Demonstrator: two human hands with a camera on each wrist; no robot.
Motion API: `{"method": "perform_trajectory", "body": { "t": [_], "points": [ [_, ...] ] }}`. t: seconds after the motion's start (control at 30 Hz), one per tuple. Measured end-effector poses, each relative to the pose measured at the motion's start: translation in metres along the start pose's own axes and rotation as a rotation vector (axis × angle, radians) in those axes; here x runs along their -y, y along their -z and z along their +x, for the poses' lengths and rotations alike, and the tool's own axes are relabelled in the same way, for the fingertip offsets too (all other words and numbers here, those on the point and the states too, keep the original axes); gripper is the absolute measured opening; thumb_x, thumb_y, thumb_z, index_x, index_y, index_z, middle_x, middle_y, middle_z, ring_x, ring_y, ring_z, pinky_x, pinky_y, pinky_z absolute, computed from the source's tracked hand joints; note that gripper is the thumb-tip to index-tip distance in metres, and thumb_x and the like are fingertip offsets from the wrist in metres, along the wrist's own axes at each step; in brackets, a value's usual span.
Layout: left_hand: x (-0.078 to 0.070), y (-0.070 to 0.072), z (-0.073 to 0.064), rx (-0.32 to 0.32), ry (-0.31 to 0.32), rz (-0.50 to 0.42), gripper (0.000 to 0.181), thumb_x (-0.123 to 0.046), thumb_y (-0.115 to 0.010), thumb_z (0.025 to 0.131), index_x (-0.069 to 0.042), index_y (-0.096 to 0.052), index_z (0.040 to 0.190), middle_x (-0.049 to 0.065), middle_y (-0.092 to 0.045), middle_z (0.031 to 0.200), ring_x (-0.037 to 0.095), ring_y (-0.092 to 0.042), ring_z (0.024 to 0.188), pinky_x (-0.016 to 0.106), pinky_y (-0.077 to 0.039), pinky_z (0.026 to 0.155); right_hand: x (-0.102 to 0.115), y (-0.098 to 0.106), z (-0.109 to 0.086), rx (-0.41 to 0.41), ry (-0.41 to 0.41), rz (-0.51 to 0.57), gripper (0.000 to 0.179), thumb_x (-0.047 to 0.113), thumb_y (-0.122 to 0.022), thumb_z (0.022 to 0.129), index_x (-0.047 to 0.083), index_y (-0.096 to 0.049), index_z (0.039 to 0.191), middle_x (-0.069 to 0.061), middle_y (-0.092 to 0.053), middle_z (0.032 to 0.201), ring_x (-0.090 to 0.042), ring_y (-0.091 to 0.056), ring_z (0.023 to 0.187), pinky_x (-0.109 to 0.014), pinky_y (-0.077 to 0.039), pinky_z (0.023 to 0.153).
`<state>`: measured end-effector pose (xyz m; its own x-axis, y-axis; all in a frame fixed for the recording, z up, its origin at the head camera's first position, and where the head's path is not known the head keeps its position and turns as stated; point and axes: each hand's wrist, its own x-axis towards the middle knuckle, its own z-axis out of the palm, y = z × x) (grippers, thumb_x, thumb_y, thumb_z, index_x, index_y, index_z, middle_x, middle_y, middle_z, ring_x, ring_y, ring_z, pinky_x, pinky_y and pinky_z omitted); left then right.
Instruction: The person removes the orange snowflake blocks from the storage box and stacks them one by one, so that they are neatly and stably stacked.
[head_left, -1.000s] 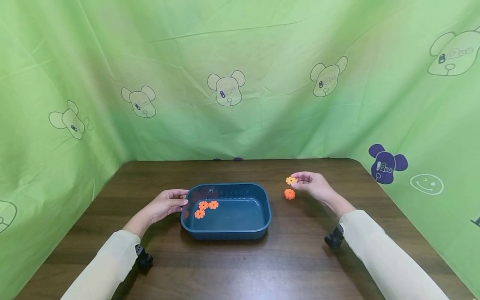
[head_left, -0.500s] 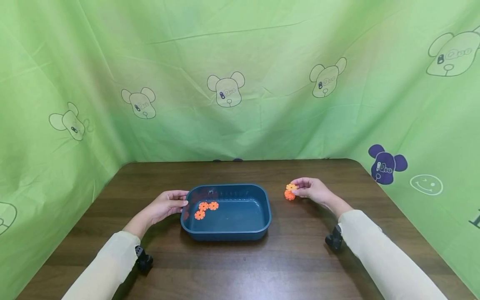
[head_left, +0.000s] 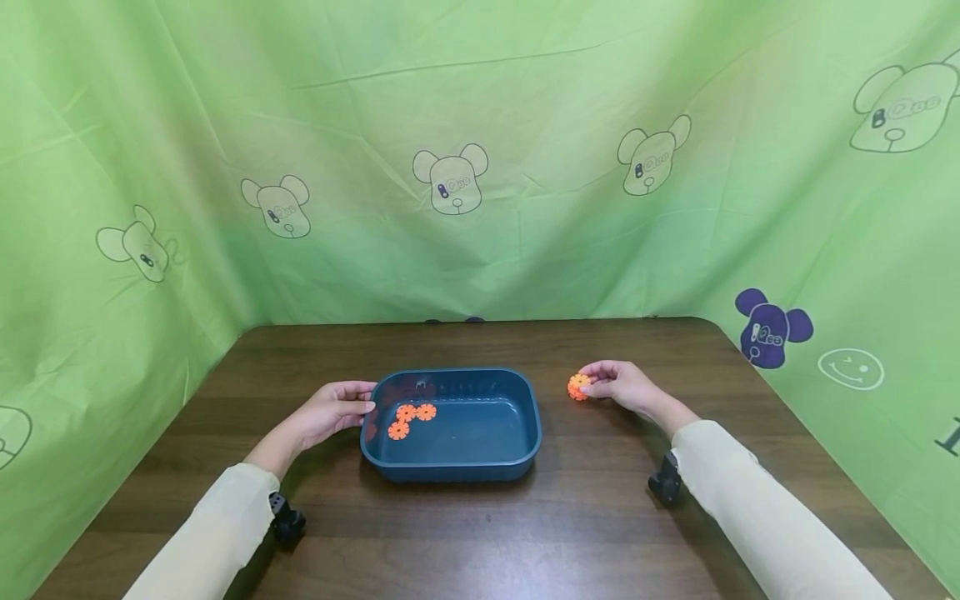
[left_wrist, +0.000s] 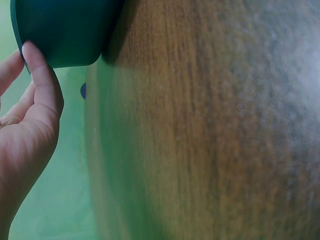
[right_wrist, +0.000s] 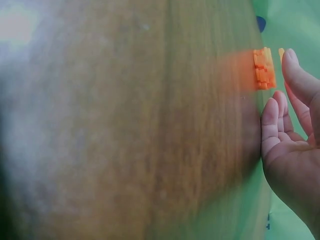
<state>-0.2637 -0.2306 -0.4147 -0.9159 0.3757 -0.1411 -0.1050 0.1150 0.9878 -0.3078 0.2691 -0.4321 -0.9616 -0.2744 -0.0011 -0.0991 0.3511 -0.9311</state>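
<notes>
Green printed cloth [head_left: 517,100] fills twelve o'clock beyond my brown wood-grain table [head_left: 480,542], left hand [head_left: 332,407] pinching a blue oblong tub [head_left: 480,433], right hand [head_left: 622,386] an orange flower-disc [head_left: 581,380].

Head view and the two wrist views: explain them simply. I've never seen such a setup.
There is no machine, just a person's bare left hand and right hand. The wide picture looks forward and down from the head; the other two look from each wrist. On the brown table stands a blue tub with three orange flower-shaped pieces inside. The left hand pinches the tub's rim. The right hand pinches a lighter orange piece; the right wrist view shows it apart from a small orange stack.
</notes>
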Motion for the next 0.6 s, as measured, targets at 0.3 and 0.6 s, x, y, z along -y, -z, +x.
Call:
{"method": "perform_trajectory", "body": {
  "t": [0.3,0.6],
  "points": [
    [0.0004,-0.0003,-0.0003,-0.003,-0.001,-0.007,0.050,-0.006,-0.060,0.096,0.012,-0.041,0.140,0.014,-0.062,0.121,0.019,-0.063,0.101,0.029,-0.053,0.083,-0.0011,-0.0028,0.0010,-0.017,0.005,-0.017,0.041,-0.001,-0.072,0.085,-0.017,-0.054,0.119,-0.010,-0.062,0.094,-0.011,-0.057,0.084,-0.021,-0.051,0.072],
    [-0.0008,-0.0006,-0.0006,-0.005,0.002,-0.010,0.051,-0.006,-0.060,0.096,0.012,-0.041,0.140,0.015,-0.061,0.123,0.021,-0.063,0.102,0.030,-0.053,0.084,0.0000,-0.0028,0.0014,-0.016,-0.025,-0.066,0.042,0.002,-0.074,0.084,-0.012,-0.058,0.119,-0.013,-0.061,0.097,-0.017,-0.054,0.087,-0.023,-0.050,0.072]
  ]
}}
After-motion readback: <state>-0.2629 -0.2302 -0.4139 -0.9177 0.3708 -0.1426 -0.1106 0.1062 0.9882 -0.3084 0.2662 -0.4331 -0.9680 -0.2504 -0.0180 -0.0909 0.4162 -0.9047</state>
